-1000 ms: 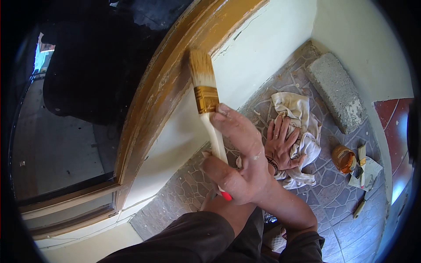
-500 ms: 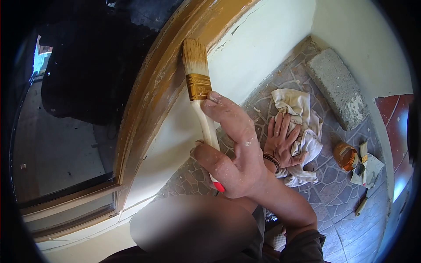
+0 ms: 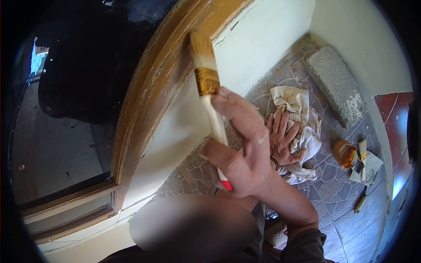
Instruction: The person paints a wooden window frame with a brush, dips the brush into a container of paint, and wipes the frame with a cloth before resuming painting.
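My right hand (image 3: pixel 245 149) grips a paintbrush (image 3: pixel 215 118) by its pale, red-ended handle. The thumb and fingers close round the handle. Brown stain colours the bristles and metal band, and the bristle tips overlap the brown wooden frame (image 3: pixel 171 72) in this view. Farther down, my left hand (image 3: pixel 284 138) lies flat with fingers spread on a crumpled, stained white cloth (image 3: pixel 294 103) on the tiled floor. My right forearm hides part of the left arm behind it.
A concrete block (image 3: pixel 335 83) lies along the wall. Right of the cloth stand a jar of brown liquid (image 3: pixel 343 154) and a second brush (image 3: pixel 362 151) over a pale sheet (image 3: pixel 372 168). Below them lies a handled tool (image 3: pixel 360 204). Dark glass (image 3: pixel 83 87) fills the frame's left side.
My right hand and the paintbrush have shifted a little to the right and slightly up along the frame. My left hand stays on the cloth.
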The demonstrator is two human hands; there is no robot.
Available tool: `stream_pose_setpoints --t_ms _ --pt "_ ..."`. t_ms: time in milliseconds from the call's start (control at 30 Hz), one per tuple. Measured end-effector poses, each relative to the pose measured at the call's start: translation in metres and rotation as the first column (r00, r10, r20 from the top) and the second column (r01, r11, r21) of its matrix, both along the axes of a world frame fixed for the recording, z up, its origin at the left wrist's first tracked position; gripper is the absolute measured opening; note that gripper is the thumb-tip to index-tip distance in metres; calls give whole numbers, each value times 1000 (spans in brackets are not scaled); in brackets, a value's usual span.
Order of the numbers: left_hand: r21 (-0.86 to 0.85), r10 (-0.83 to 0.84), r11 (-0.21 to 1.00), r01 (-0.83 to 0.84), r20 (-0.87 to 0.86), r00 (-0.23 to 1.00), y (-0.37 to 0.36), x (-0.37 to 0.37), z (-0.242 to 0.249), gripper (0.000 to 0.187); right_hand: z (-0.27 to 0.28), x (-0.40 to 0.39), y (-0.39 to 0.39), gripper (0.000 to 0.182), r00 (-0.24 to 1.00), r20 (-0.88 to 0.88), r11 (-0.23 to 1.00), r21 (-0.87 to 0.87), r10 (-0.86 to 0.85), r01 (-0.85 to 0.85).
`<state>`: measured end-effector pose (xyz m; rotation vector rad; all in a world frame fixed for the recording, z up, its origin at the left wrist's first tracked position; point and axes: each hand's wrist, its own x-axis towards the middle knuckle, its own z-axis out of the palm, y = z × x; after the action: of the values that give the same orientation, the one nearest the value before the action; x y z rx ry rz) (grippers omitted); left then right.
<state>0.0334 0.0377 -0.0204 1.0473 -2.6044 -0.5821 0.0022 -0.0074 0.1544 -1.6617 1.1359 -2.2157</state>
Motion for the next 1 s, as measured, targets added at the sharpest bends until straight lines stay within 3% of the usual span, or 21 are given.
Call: stream_pose_setpoints --t_ms 400,933,1000 --pt "7 -2 1000 2 21 1000 0 -2 3 80 2 4 0 20 991 10 988 73 133 -134" --pt "-23 2 1000 -1 25 1000 0 -2 2 82 -1 7 11 19 975 49 976 31 215 -216" --pt "-30 4 1000 -4 -8 1000 1 -1 1 82 -2 2 3 20 1000 -9 998 -66 -5 4"
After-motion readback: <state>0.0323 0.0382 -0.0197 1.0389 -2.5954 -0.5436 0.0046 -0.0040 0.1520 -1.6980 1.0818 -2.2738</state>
